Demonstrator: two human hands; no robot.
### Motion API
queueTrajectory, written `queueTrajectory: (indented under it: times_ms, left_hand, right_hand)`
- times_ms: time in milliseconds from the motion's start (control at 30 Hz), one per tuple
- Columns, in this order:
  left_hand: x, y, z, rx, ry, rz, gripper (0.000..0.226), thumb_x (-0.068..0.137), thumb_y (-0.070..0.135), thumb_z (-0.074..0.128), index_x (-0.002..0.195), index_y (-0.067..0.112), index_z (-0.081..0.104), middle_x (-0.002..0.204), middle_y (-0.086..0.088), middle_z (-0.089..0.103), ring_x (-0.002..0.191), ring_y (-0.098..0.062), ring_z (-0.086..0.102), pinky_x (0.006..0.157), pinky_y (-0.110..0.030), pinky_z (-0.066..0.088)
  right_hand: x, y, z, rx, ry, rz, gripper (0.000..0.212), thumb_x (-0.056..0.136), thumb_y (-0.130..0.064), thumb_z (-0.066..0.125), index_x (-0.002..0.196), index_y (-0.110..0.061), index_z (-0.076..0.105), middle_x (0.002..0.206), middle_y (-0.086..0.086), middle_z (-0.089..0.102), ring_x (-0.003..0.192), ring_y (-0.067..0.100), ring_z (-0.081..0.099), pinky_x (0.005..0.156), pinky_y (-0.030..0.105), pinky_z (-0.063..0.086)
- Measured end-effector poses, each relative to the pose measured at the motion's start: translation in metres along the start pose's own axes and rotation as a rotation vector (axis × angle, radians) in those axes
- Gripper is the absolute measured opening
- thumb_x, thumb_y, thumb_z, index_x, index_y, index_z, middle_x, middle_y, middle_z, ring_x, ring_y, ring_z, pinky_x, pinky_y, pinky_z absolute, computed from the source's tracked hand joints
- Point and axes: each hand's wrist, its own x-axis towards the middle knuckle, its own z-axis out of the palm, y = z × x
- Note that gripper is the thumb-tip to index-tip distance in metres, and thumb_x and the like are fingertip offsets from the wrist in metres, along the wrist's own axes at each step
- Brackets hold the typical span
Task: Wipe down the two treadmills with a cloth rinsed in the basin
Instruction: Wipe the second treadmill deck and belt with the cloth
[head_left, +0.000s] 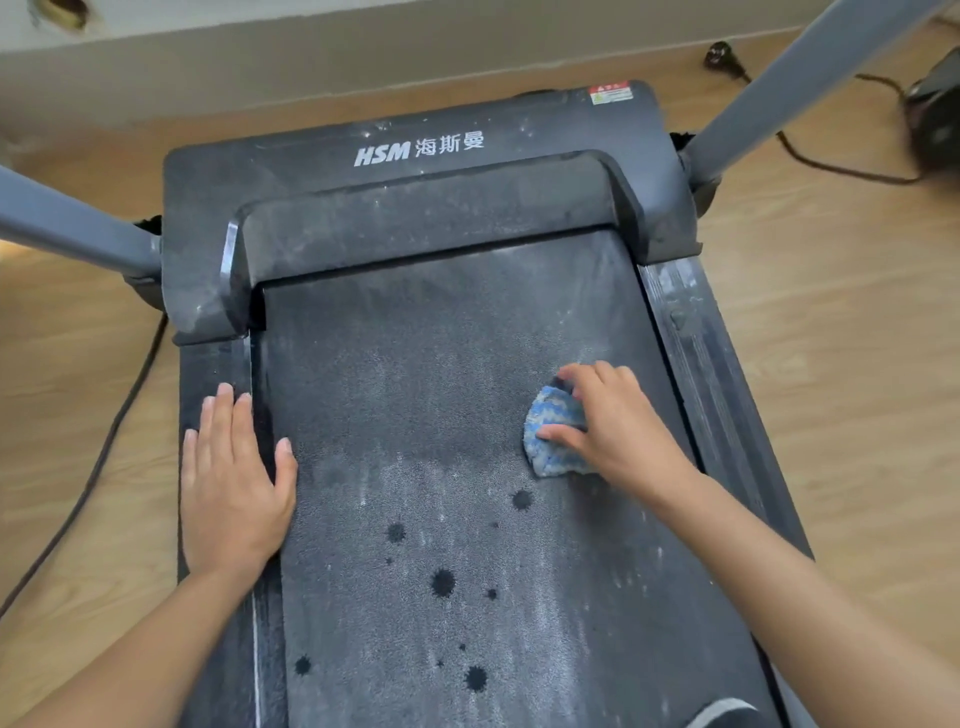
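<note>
From my end, the right hand's fingers (597, 373) are curled over a bunched blue-and-white cloth (551, 441), with the thumb tucked against its near edge. So the right hand (621, 431) grips the cloth and presses it on the belt (441, 364) of the treadmill (644, 156), close to the belt's right edge. The left hand's fingers (224, 415) lie straight and close together, holding nothing. The left hand (234, 488) rests flat on the left side rail (215, 364), its thumb spread out onto the belt. I see the belt dusty grey, with dark wet spots (443, 582) between the two forearms. Further out, the motor cover (311, 161) carries white lettering. Grey posts (779, 88) rise on both sides, and a black cable (98, 467) lies on the wooden floor (831, 338).
</note>
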Motion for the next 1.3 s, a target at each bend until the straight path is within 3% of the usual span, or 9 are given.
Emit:
queueTrajectory:
  times_ms: [133, 233, 367, 500, 600, 700, 800, 1067, 1300]
  left_hand:
    - [0.001, 0.002, -0.001, 0.004, -0.003, 0.0, 0.068, 0.104, 0.043, 0.033, 0.161, 0.004, 0.032, 0.174, -0.011, 0.022, 0.162, -0.03, 0.02, 0.131, -0.051, 0.018]
    - [0.001, 0.001, -0.001, 0.01, -0.008, 0.002, 0.069, 0.105, 0.043, 0.032, 0.161, 0.004, 0.032, 0.174, -0.011, 0.022, 0.162, -0.029, 0.019, 0.131, -0.051, 0.018]
    - [0.0, -0.001, 0.0, 0.01, -0.01, 0.003, 0.069, 0.105, 0.044, 0.032, 0.161, 0.004, 0.032, 0.175, -0.011, 0.021, 0.162, -0.029, 0.019, 0.132, -0.05, 0.017]
    - [0.001, -0.001, 0.002, 0.002, -0.005, 0.004, 0.07, 0.104, 0.044, 0.032, 0.161, 0.004, 0.032, 0.175, -0.011, 0.02, 0.162, -0.029, 0.019, 0.132, -0.049, 0.016]
    - [-0.001, -0.001, 0.002, -0.003, 0.001, 0.001, 0.069, 0.104, 0.044, 0.033, 0.161, 0.004, 0.032, 0.175, -0.01, 0.021, 0.162, -0.028, 0.019, 0.132, -0.049, 0.015]
    - [0.0, -0.002, 0.003, -0.008, 0.003, 0.003, 0.07, 0.104, 0.044, 0.033, 0.161, 0.004, 0.033, 0.175, -0.01, 0.02, 0.162, -0.028, 0.019, 0.132, -0.049, 0.016]
    - [0.0, -0.003, 0.003, -0.01, 0.008, 0.012, 0.07, 0.104, 0.044, 0.034, 0.16, 0.002, 0.034, 0.175, -0.011, 0.022, 0.162, -0.03, 0.021, 0.131, -0.051, 0.018]
    - [0.002, 0.002, -0.001, -0.023, -0.01, -0.004, 0.07, 0.103, 0.044, 0.033, 0.16, 0.003, 0.033, 0.173, -0.013, 0.024, 0.161, -0.031, 0.02, 0.131, -0.051, 0.016]
    - [0.004, 0.002, 0.001, -0.072, -0.003, 0.003, 0.069, 0.101, 0.042, 0.035, 0.157, 0.003, 0.034, 0.171, -0.018, 0.027, 0.159, -0.037, 0.022, 0.127, -0.059, 0.02]
  right_hand:
    - [0.018, -0.01, -0.012, 0.078, -0.085, 0.018, 0.026, 0.087, -0.035, 0.08, 0.081, -0.027, 0.055, 0.092, -0.009, 0.054, 0.095, 0.017, 0.049, 0.084, 0.038, 0.041]
    - [0.026, -0.011, -0.036, 0.209, 0.111, -0.066, 0.025, 0.089, -0.015, 0.07, 0.08, -0.023, 0.048, 0.084, -0.005, 0.056, 0.08, 0.019, 0.055, 0.072, 0.043, 0.046]
    - [0.026, -0.013, -0.045, 0.064, 0.306, -0.332, 0.028, 0.081, 0.001, 0.07, 0.085, -0.018, 0.051, 0.097, -0.001, 0.054, 0.091, 0.025, 0.051, 0.075, 0.04, 0.046]
    - [0.005, -0.006, -0.014, -0.118, 0.063, -0.348, 0.021, 0.084, -0.031, 0.073, 0.095, -0.021, 0.057, 0.106, 0.0, 0.055, 0.098, 0.026, 0.05, 0.086, 0.048, 0.05]
    - [-0.009, -0.006, 0.01, -0.181, 0.179, -0.282, 0.044, 0.091, -0.04, 0.059, 0.125, -0.011, 0.058, 0.141, 0.011, 0.05, 0.129, 0.035, 0.047, 0.108, 0.05, 0.043]
    - [-0.001, -0.013, 0.033, -0.257, 0.114, -0.145, 0.082, 0.104, -0.056, 0.039, 0.164, -0.003, 0.02, 0.174, 0.017, 0.004, 0.162, 0.03, 0.001, 0.131, 0.048, 0.011]
    - [0.032, -0.015, 0.045, -0.376, 0.036, -0.088, 0.102, 0.1, -0.079, 0.019, 0.166, -0.004, 0.0, 0.174, 0.016, -0.014, 0.161, 0.028, -0.017, 0.131, 0.051, 0.001]
    - [0.135, -0.011, -0.002, -0.393, 0.01, -0.111, 0.114, 0.092, -0.09, 0.016, 0.166, -0.005, -0.007, 0.173, 0.014, -0.018, 0.16, 0.027, -0.019, 0.131, 0.051, -0.003]
    - [-0.072, 0.032, 0.025, -0.453, -0.119, -0.249, 0.114, 0.094, -0.088, 0.031, 0.166, -0.003, 0.004, 0.174, 0.017, -0.007, 0.162, 0.031, -0.009, 0.128, 0.054, 0.011]
